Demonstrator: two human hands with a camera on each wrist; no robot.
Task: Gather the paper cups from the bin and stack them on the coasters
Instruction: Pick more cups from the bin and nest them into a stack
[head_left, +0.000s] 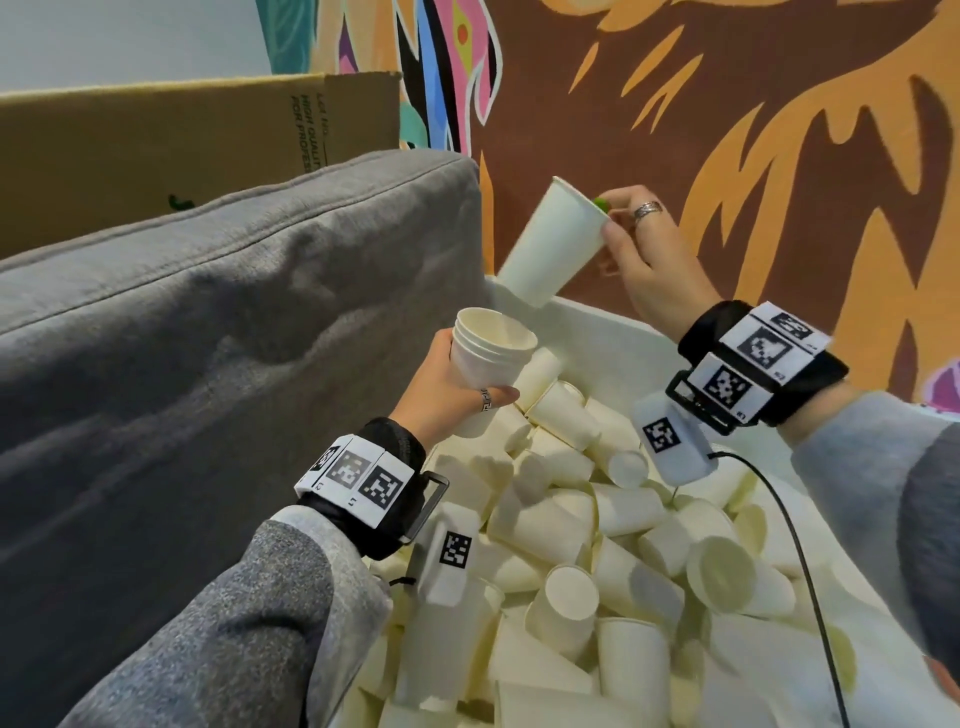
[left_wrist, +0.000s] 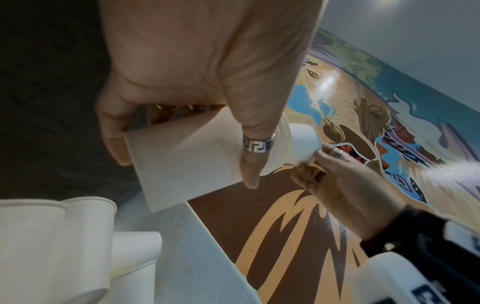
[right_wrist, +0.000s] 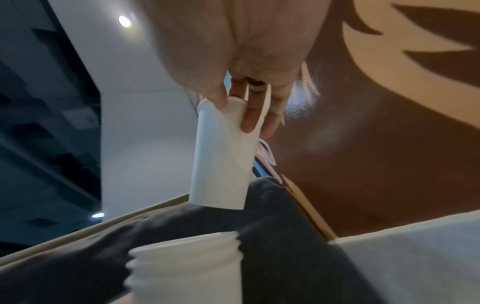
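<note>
Pinching a single cup (head_left: 556, 241) by its rim, right hand (head_left: 644, 249) holds it tilted — base toward the stack (head_left: 491, 353) gripped in left hand (head_left: 447, 384), just below.

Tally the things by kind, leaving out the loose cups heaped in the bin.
single cup, pinched by right hand: 1
nested cup stack, gripped by left hand: 1
white bin: 1
grey cushion: 1
cardboard box: 1
Total: 5

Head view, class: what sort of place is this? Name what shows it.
Probably an indoor lounge or casual office corner: a painted mural wall, a grey sofa cushion, and a stored cardboard box.
</note>
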